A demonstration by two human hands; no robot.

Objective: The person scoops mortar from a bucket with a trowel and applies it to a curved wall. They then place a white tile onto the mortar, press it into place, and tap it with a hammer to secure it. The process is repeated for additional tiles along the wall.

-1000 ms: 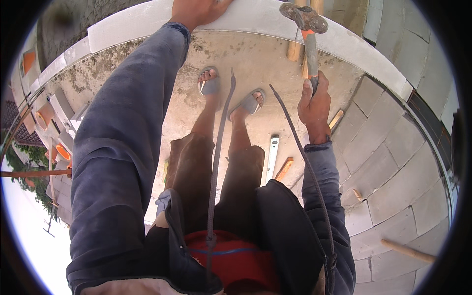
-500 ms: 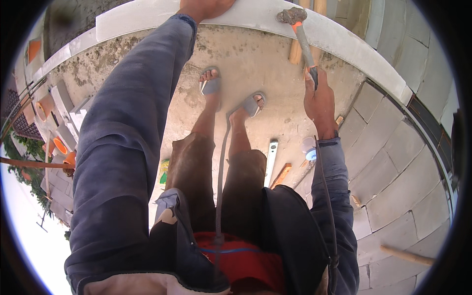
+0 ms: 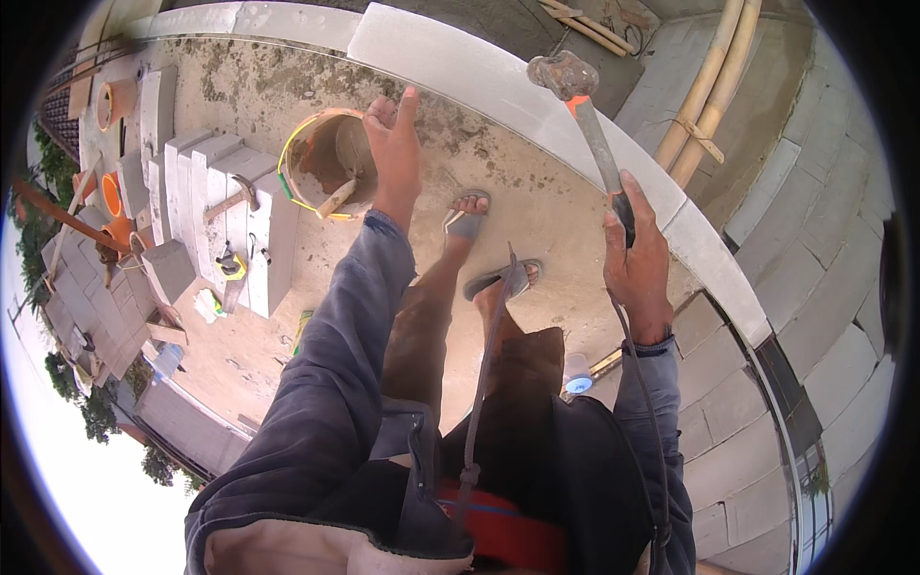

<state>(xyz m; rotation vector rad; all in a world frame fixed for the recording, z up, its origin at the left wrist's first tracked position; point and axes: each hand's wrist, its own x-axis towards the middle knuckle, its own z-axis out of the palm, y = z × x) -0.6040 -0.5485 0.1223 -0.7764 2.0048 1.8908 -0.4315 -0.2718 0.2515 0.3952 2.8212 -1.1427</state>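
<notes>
My right hand (image 3: 640,259) is wrapped around the dark grip of a hammer (image 3: 606,153), whose head is crusted with grey mortar. The head is over or against a long pale block (image 3: 517,105) in the low wall; I cannot tell whether it touches. My left hand (image 3: 395,158) is empty, its fingers apart, by the right rim of a bucket (image 3: 295,187) with a yellow and green edge. Inside the bucket, a tool with a wooden handle (image 3: 337,197) leans near the rim; its other end is hidden.
Pale blocks (image 3: 273,264) are stacked at the left, with a claw hammer (image 3: 232,199) and a yellow tape measure (image 3: 230,266) on them. Bamboo poles (image 3: 709,91) lie beyond the wall. A white and blue container (image 3: 577,376) stands near my right forearm. Block walling (image 3: 719,422) runs along the right.
My left hand has come off the pale block and moved back beside the bucket. The view has swung left, bringing the bucket and block stack in. My right hand keeps the hammer.
</notes>
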